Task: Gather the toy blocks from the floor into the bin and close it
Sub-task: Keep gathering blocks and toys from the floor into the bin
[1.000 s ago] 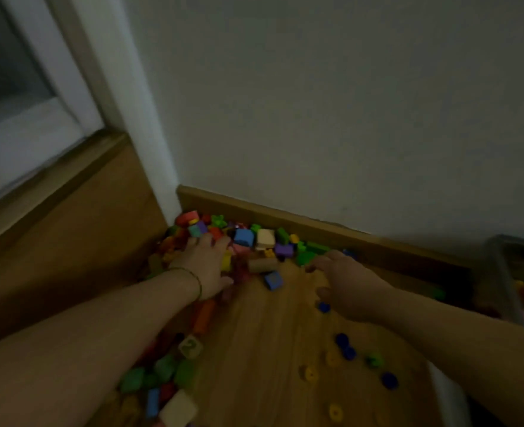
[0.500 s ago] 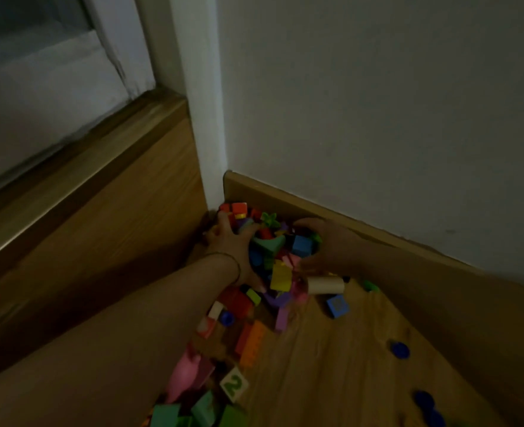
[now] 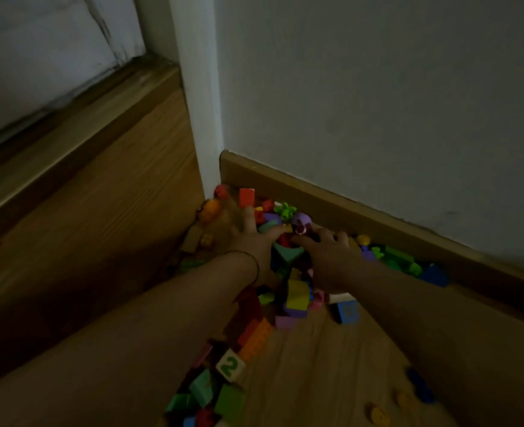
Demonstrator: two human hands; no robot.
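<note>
"Where are the blocks?"

"On the wooden floor [image 3: 316, 374], in the corner. The pile of blocks [image 3: 289, 253] is up against the skirting board [image 3: 362, 208], right where it meets the white post [image 3: 197, 103]. A looser trail of them runs back toward us beside the left forearm."

"And the hands?"

"Both are on the heap, 1 on each side. The left hand [image 3: 251, 240] lies on top with its fingers spread and straight, gripping nothing. 1 fingertip touches a red block [image 3: 246, 197]. The right hand [image 3: 327, 258] arches over the middle with its fingers bent down among the pieces. I cannot tell if they have closed on anything, because the tips are hidden."

"What's between them?"

"A teal wedge. Just past the fingertips there's a green flower piece [image 3: 284, 210] and a purple ball [image 3: 301, 222]."

"And further out?"

"A yellow block [image 3: 297, 293] lies between the wrists and a blue cube [image 3: 347, 312] is beside the right one. Nearer us there's an orange brick [image 3: 257, 338], then a white cube [image 3: 230, 368] with a green 2 on it. Green bricks [image 3: 399, 260] line the skirting to the right. 2 yellow rings [image 3: 379, 415] lie well apart on the floor. The left wrist wears a thin bracelet [image 3: 255, 262]."
</note>
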